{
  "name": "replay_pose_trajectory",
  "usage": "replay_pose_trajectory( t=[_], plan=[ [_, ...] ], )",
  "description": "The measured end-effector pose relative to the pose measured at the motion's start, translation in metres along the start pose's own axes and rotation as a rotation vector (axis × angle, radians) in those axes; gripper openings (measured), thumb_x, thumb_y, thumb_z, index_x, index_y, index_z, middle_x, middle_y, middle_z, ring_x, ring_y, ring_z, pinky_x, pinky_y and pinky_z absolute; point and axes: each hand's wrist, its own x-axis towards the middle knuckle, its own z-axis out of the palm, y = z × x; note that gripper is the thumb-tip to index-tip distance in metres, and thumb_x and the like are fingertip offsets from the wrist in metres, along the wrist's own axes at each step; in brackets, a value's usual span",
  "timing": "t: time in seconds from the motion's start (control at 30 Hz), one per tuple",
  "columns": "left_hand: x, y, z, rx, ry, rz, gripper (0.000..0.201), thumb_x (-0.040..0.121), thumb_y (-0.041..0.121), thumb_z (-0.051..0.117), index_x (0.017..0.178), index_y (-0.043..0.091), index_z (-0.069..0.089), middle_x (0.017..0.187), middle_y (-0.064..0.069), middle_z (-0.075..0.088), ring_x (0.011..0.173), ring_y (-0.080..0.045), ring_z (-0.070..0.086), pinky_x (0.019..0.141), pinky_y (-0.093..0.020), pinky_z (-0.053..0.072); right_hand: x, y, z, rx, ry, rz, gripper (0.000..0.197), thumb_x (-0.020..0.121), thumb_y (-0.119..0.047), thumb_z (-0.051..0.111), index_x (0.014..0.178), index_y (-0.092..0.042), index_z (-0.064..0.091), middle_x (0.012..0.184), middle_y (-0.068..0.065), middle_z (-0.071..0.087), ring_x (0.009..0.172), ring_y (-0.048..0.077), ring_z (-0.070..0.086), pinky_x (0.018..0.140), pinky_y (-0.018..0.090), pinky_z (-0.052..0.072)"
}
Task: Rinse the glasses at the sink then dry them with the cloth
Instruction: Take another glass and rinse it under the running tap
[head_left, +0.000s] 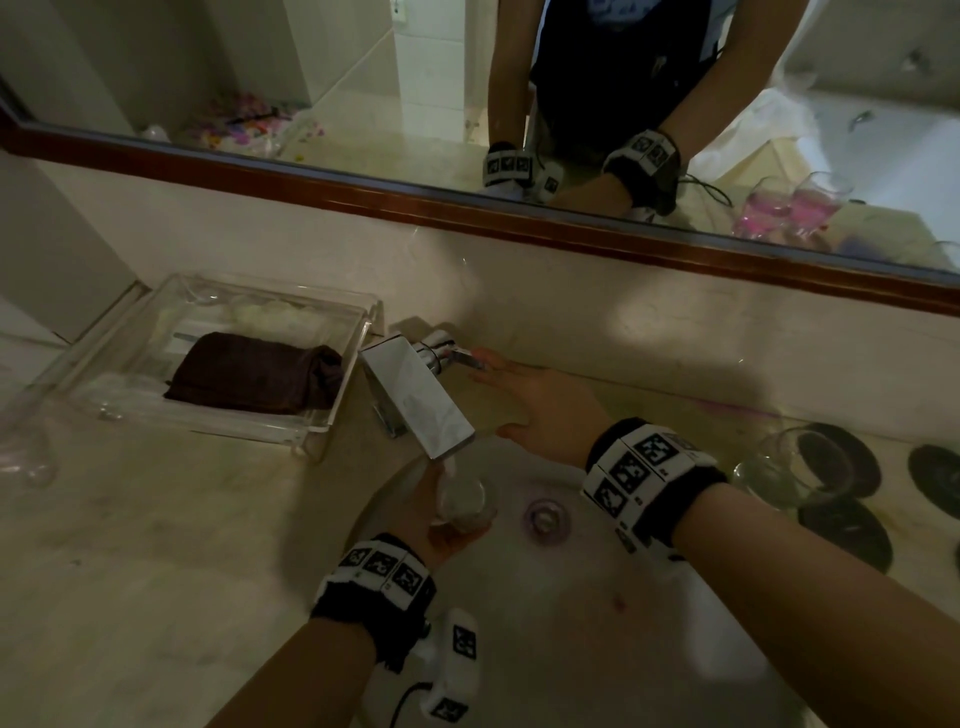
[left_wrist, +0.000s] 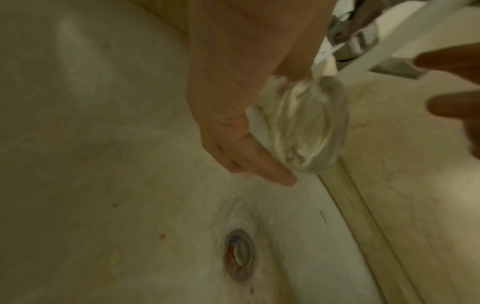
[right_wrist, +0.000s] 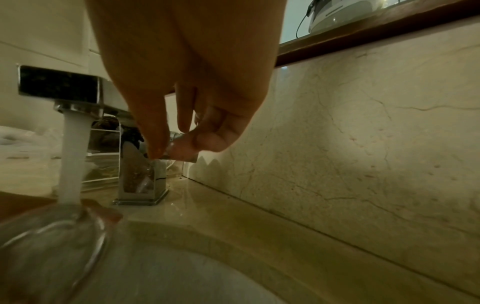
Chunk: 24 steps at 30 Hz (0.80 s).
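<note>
My left hand (head_left: 441, 527) grips a clear glass (head_left: 465, 501) low in the sink (head_left: 649, 597), right under the chrome faucet (head_left: 415, 395). Water (right_wrist: 72, 160) streams from the spout into the glass (left_wrist: 298, 127), which foams white inside. My right hand (head_left: 501, 387) reaches across to the faucet lever (head_left: 467, 359); in the right wrist view its fingertips (right_wrist: 155, 151) pinch the lever (right_wrist: 182, 155). A folded dark brown cloth (head_left: 254, 371) lies in a clear tray (head_left: 311, 421) left of the faucet. A second glass (head_left: 784, 467) stands on the counter at the right.
Black round coasters (head_left: 852, 525) lie on the counter (head_left: 156, 545) around the second glass. The drain (head_left: 545, 514) sits mid-basin. A wood-framed mirror (head_left: 467, 213) runs along the back wall and reflects glasses holding pink liquid (head_left: 789, 208). A clear object (head_left: 26, 457) lies at the far left.
</note>
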Motion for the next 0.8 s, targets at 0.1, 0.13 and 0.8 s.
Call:
replay_pose_trajectory(
  t=[0.1, 0.13, 0.8],
  plan=[
    [0.006, -0.006, 0.004, 0.202, 0.162, 0.083, 0.062, 0.088, 0.035, 0.062, 0.136, 0.003, 0.039, 0.133, -0.022, 0.051, 0.104, -0.037, 0.058, 0.076, -0.042, 0.054, 0.001, 0.001, 0.001, 0.01, 0.001, -0.011, 0.067, 0.083, -0.016, 0.063, 0.143, -0.023, 0.032, 0.156, -0.011, 0.012, 0.131, 0.019, 0.041, 0.1, 0.036, 0.043],
    [0.008, -0.008, 0.008, 0.286, 0.216, 0.131, 0.075, 0.081, 0.038, 0.069, 0.138, 0.003, 0.035, 0.132, -0.023, 0.051, 0.107, -0.038, 0.058, 0.077, -0.044, 0.054, 0.001, 0.001, 0.001, 0.018, 0.0, -0.011, 0.067, 0.083, -0.015, 0.063, 0.142, -0.022, 0.033, 0.156, -0.01, 0.012, 0.131, 0.019, 0.041, 0.1, 0.037, 0.043],
    [-0.019, -0.008, 0.008, -0.104, -0.102, 0.091, 0.032, 0.081, 0.023, 0.063, 0.111, 0.016, 0.055, 0.097, -0.012, 0.061, 0.085, -0.031, 0.06, 0.068, -0.042, 0.053, 0.002, 0.001, -0.001, -0.001, -0.031, 0.015, 0.065, 0.083, -0.011, 0.059, 0.142, -0.025, 0.033, 0.156, -0.011, 0.012, 0.128, 0.019, 0.044, 0.095, 0.037, 0.047]
  ],
)
